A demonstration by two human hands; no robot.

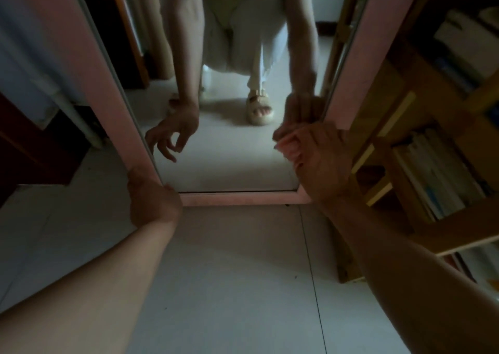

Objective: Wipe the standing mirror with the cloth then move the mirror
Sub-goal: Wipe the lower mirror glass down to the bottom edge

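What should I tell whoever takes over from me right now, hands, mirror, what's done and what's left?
Left hand grips the lower left corner of the standing mirror, fingers behind the pink frame. Right hand is at the lower right frame edge, holding something pale; blurred, possibly the cloth. Mirror stands on the tile floor beside the wooden bookshelf. Whether wiping is finished cannot be told. Left: move the mirror.

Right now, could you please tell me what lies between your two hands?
In the head view, the mirror's pink bottom rail and reflective glass span between the left hand and right hand.
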